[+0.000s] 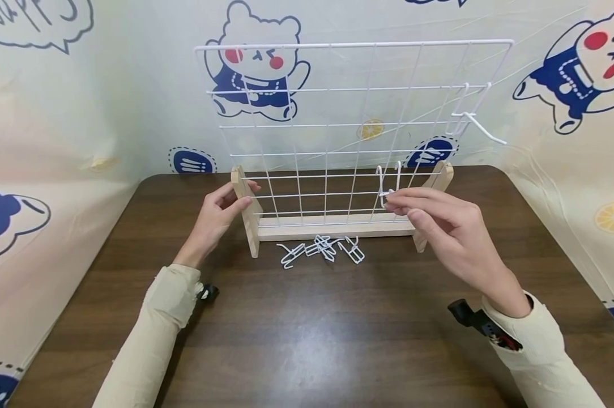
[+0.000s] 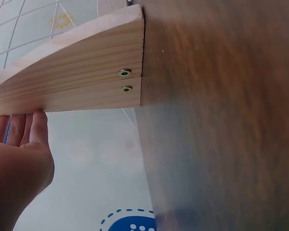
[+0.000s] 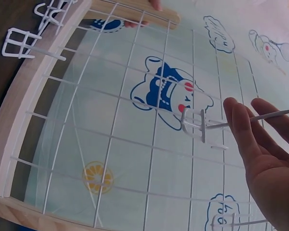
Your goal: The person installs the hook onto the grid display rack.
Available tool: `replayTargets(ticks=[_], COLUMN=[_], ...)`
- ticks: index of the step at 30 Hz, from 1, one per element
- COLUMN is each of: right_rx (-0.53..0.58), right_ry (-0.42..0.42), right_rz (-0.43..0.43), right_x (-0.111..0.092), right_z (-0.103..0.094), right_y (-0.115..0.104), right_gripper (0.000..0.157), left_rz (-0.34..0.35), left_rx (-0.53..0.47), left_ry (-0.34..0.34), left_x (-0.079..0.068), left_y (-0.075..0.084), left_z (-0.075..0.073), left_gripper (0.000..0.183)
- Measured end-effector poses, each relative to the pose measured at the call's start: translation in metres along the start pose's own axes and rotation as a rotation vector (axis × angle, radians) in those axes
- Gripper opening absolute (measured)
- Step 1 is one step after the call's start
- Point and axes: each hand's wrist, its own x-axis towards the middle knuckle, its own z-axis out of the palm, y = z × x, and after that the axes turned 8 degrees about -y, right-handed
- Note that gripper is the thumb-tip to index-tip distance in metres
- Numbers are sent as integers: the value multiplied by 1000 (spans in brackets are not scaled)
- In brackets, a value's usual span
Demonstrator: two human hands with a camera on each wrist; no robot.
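Observation:
A white wire grid rack (image 1: 326,124) stands upright on a wooden base with a side panel (image 1: 249,226) at each end. My left hand (image 1: 212,218) grips the left panel, thumb in front and fingers behind; the left wrist view shows the fingers (image 2: 26,127) at the panel's edge. My right hand (image 1: 447,232) pinches a white wire hook (image 1: 380,180) by its arm, in front of the grid's lower right. Seen from the right wrist, the hook's looped frame (image 3: 195,126) points toward the grid, its rod running between the fingers.
Several white wire hooks (image 1: 321,247) lie in a loose pile on the brown table (image 1: 307,340) before the base. One more hook (image 1: 482,127) hangs on the grid's upper right, its arm sticking forward. A printed cloth (image 1: 133,85) covers the wall behind.

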Motion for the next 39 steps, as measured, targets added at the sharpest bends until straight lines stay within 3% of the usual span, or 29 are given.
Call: replayTargets(ticks=[13, 20, 27, 39], right_rx=[-3, 114, 40, 143], right_ry=[106, 194, 215, 246], right_rz=[-57, -117, -116, -216], right_x=[22, 38, 47, 79], right_z=[-5, -2, -1, 19], right_y=[-11, -26, -31, -27], right_gripper=[22, 22, 30, 40], left_rz=[-7, 0, 17, 23], left_rx=[6, 5, -15, -48], left_ry=[4, 5, 2, 0], left_x=[0, 0, 0, 1], left_y=[-1, -1, -2, -3], left_z=[1, 1, 1, 1], left_gripper=[39, 39, 38, 37])
